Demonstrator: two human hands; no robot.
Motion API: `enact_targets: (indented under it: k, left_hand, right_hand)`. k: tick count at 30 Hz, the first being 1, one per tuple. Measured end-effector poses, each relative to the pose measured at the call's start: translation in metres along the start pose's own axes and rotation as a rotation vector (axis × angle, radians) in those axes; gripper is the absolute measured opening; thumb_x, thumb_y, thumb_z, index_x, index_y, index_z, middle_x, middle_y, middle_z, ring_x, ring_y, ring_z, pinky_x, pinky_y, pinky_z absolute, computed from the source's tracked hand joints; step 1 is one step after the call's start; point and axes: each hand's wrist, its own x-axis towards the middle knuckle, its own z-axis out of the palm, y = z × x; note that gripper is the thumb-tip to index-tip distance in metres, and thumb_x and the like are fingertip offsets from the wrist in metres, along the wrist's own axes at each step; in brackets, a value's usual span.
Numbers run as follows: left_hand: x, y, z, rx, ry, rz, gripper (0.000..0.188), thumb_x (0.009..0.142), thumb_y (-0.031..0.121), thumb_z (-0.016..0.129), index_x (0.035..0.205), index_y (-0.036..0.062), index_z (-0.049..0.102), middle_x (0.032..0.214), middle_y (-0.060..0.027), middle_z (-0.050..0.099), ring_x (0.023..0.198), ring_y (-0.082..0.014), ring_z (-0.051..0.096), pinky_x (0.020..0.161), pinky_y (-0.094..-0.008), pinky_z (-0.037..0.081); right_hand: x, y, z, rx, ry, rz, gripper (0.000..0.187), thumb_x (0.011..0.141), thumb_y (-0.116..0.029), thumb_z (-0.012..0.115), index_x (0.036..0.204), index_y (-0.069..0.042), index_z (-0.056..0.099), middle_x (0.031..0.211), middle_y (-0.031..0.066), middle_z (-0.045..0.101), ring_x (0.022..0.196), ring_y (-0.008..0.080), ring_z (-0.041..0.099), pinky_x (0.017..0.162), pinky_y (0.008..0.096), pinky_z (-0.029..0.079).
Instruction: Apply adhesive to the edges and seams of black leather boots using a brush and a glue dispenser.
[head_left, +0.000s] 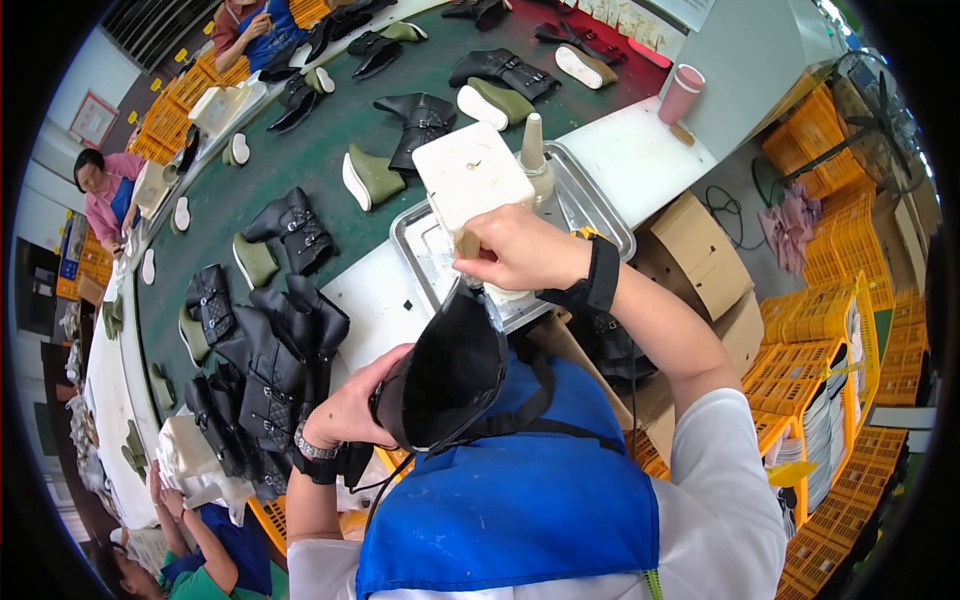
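Note:
My left hand (360, 400) grips a black boot upper (450, 370) from its left side, its wide opening facing up. At the far edge of that opening, where a pale, wet-looking strip shows, my right hand (525, 245) pinches a small tan-handled brush (468, 243). The brush's tip is close to the edge; contact is hard to tell. Just beyond my right hand is a white square container (470, 170). Beside it stands a whitish bottle with a cone-shaped nozzle (534, 145). Both are over a shallow metal tray (577, 192) on the white worktop.
A green conveyor belt (330, 160) carries black buckled boot uppers (290, 235) and olive shoes with white soles (372, 178). A pink tumbler (682, 95) stands right. Cardboard boxes (700, 260) and orange crates (795, 375) fill the right side. Several people work across and to the left.

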Motion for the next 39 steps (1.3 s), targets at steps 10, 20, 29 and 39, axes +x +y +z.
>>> enact_targets:
  k: [10, 20, 29, 39]
  left_hand:
    - [0.003, 0.002, -0.002, 0.179, 0.056, 0.030, 0.092, 0.050, 0.011, 0.079, 0.131, 0.0025, 0.035, 0.126, -0.0135, 0.046, 0.116, -0.0246, 0.047, 0.098, -0.0322, 0.035]
    - [0.002, 0.000, -0.001, 0.231, 0.047, 0.087, 0.093, 0.049, 0.014, 0.080, 0.130, 0.0034, 0.036, 0.123, -0.0147, 0.048, 0.114, -0.0278, 0.048, 0.097, -0.0335, 0.037]
    - [-0.003, 0.004, -0.001, 0.225, 0.078, 0.072, 0.092, 0.050, 0.012, 0.080, 0.130, 0.0032, 0.037, 0.123, -0.0141, 0.048, 0.114, -0.0261, 0.049, 0.097, -0.0329, 0.037]
    - [-0.013, 0.002, -0.001, 0.180, 0.123, 0.060, 0.092, 0.050, 0.012, 0.080, 0.130, 0.0032, 0.037, 0.124, -0.0132, 0.048, 0.115, -0.0245, 0.048, 0.097, -0.0329, 0.036]
  right_hand:
    - [-0.006, -0.003, -0.007, 0.331, 0.184, 0.265, 0.024, 0.076, -0.021, 0.063, 0.075, 0.003, 0.062, 0.057, 0.0124, 0.058, 0.050, 0.0174, 0.056, 0.050, 0.0289, 0.043]
    - [-0.003, -0.005, 0.014, 0.098, 0.135, 0.230, 0.021, 0.078, -0.016, 0.060, 0.069, 0.003, 0.059, 0.056, 0.0136, 0.054, 0.052, 0.0234, 0.054, 0.051, 0.0320, 0.042]
    - [-0.001, 0.011, 0.017, 0.221, 0.332, 0.295, 0.024, 0.075, -0.021, 0.065, 0.068, 0.001, 0.060, 0.053, 0.0107, 0.053, 0.048, 0.0202, 0.052, 0.050, 0.0313, 0.041]
    - [-0.001, 0.015, 0.030, 0.205, 0.030, 0.133, 0.010, 0.078, -0.004, 0.061, 0.087, -0.004, 0.065, 0.080, 0.0070, 0.062, 0.069, 0.0193, 0.058, 0.063, 0.0270, 0.045]
